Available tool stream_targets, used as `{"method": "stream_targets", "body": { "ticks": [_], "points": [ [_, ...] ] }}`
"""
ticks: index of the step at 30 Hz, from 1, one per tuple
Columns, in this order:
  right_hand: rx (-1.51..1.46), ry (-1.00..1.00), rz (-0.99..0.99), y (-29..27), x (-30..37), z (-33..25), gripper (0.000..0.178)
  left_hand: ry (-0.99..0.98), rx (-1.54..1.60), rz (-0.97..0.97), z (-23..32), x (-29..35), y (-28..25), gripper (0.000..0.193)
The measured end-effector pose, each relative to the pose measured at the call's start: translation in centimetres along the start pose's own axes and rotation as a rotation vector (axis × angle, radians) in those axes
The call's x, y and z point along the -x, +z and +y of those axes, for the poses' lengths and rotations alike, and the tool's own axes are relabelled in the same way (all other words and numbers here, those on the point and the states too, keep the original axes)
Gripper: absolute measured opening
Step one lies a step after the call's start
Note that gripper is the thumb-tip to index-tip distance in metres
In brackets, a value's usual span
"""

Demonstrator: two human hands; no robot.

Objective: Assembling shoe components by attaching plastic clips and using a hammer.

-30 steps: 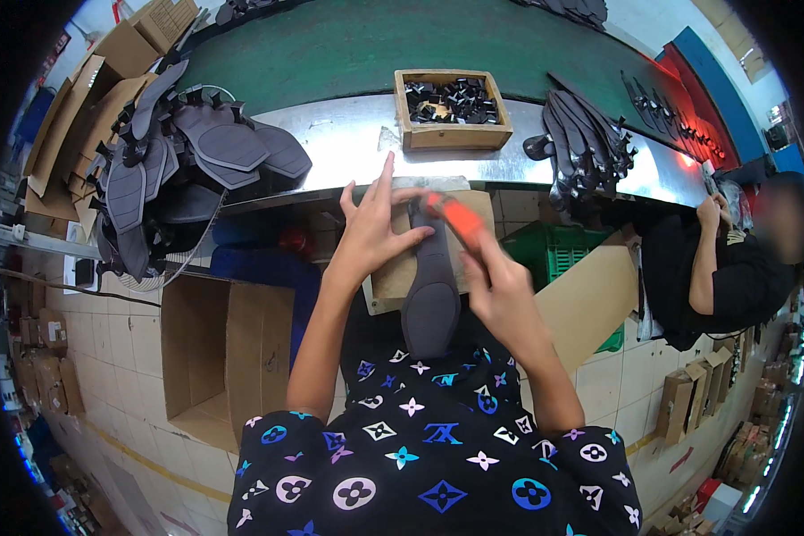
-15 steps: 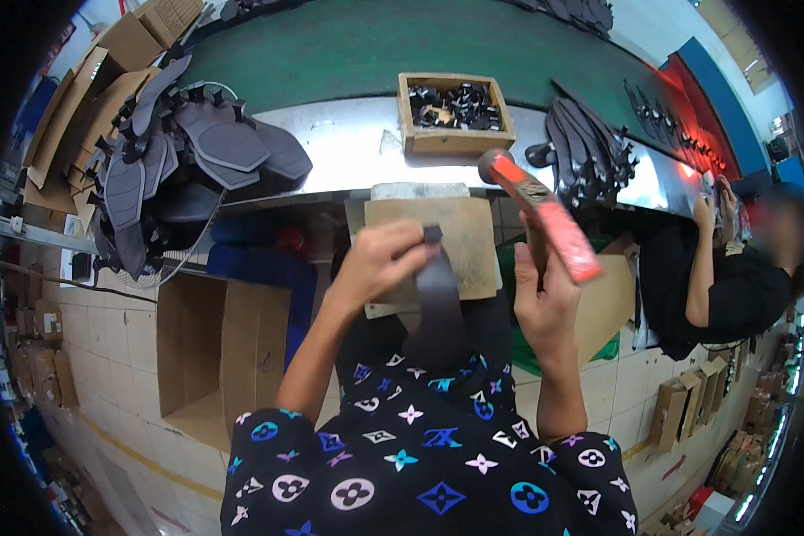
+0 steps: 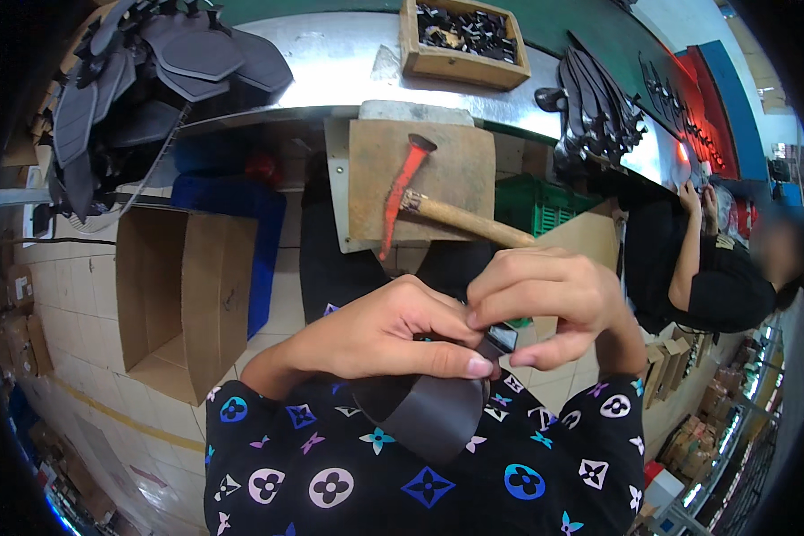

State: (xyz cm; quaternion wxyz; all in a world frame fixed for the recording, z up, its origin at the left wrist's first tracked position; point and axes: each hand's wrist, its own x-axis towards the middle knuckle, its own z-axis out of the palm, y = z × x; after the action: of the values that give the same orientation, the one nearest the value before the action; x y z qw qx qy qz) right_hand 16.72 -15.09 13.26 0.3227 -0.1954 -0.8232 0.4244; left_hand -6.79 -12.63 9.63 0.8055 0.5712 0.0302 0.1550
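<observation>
A curved dark-grey strap (image 3: pixel 437 415) hangs bent in front of my shirt. My left hand (image 3: pixel 393 335) pinches its upper end between thumb and fingers. At that end sits a small glossy black clip (image 3: pixel 502 338). Around the clip curl the fingers and thumb of my right hand (image 3: pixel 554 299), with a small gap at the thumb. A hammer (image 3: pixel 411 192) with a red head and wooden handle lies on a worn brown board (image 3: pixel 460 152) beyond my hands. The handle's end runs behind my right hand and is hidden there.
A wooden box (image 3: pixel 464 67) of small black clips stands on the metal bench edge (image 3: pixel 339 71). Dark shaped pieces (image 3: pixel 165 67) are piled left, long straps (image 3: pixel 594 112) right. An open carton (image 3: pixel 183 299) is at lower left. Another person (image 3: pixel 705 268) sits at right.
The hammer has gone from my right hand onto the board. Both hands have drawn nearer my body and come together at the strap's clip. My view has tilted downward.
</observation>
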Motion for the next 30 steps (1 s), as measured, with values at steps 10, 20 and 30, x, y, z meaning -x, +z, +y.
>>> {"method": "stream_targets", "body": {
  "ticks": [10,20,30],
  "points": [
    [0.115,-0.179,-0.181,0.4,-1.4,-2.6,0.037,0.077,0.057,-0.178,-0.4,0.0,0.6,0.021],
    [0.059,-0.132,-0.204,0.4,-1.0,-2.4,0.038,0.112,-0.215,-0.15,0.9,1.5,0.4,0.016],
    [0.037,-0.215,-0.228,0.5,-0.5,-1.1,0.027,-0.023,-0.083,-0.3,0.1,-0.1,-0.2,0.019]
  ]
}}
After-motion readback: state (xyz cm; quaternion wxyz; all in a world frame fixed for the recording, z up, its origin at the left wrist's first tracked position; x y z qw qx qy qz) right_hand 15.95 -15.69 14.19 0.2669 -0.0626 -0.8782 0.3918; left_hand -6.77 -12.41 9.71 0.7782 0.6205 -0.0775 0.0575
